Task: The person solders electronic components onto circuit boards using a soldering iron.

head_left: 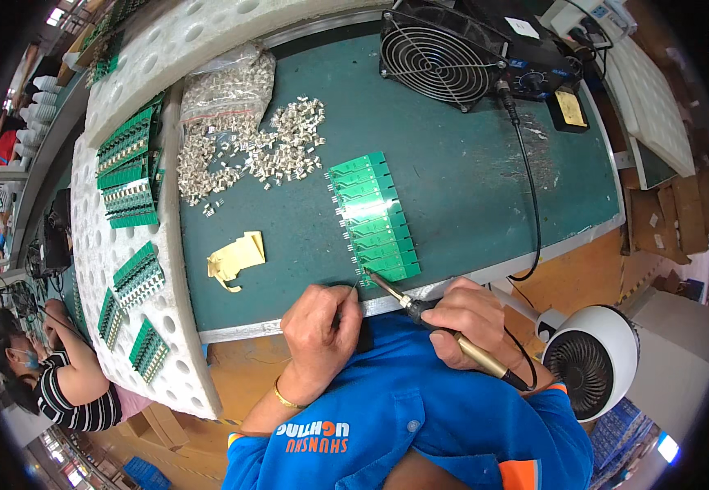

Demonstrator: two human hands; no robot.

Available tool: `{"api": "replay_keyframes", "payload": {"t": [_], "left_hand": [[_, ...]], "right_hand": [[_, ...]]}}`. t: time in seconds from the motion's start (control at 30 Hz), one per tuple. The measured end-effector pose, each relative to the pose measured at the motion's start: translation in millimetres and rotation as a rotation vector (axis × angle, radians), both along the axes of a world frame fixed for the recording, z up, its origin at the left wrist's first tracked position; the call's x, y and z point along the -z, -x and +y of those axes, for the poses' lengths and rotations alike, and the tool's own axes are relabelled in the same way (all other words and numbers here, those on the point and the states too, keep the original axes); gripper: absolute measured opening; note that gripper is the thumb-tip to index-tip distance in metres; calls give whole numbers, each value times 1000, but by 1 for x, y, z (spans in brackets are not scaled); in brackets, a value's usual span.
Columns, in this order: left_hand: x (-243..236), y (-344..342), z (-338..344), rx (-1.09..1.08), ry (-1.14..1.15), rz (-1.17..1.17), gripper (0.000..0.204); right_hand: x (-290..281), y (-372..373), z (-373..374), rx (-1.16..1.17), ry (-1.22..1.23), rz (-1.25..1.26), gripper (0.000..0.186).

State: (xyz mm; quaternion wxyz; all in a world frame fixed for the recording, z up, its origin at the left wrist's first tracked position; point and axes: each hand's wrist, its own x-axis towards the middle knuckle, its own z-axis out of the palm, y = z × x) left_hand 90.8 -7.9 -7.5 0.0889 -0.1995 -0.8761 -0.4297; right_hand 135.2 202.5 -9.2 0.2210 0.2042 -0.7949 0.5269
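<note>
My right hand (470,321) is wrapped round a soldering iron (475,353). Its tip touches the near left corner of a green circuit board panel (375,214), where a row of small white connectors with pins lines the left edge. My left hand (319,325) is closed in a pinch beside that same corner, at the bench's front edge. A thin strand of solder wire (356,286) seems to run from its fingertips toward the iron's tip; most of it is hidden by the fingers.
White connectors (285,147) lie heaped beside a clear plastic bag (228,86). Yellow paper (237,260) rests on the bench. Pierced white foam (183,327) at left carries several boards (134,273). A caged fan (436,65) and soldering station (530,77) stand far right; the iron's cable (532,196) crosses the bench.
</note>
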Motion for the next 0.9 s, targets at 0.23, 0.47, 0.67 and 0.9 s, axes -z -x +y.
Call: {"api": "replay_keyframes", "payload": {"t": [0.23,0.47,0.67,0.9], "left_hand": [[1,1,0,-5,8,-7,9],[-2,1,2,-4,-18,-26,12],[0,1,-1,29,2,-16,10],[0,1,-2,43,-4,-2,10]], "right_hand": [[0,1,0,-7,-4,3,21],[2,-5,-1,-14,-41,21,26],[4,-10,-2,-11,-62,37,30],[5,-12,-4,0,-63,45,34]]}}
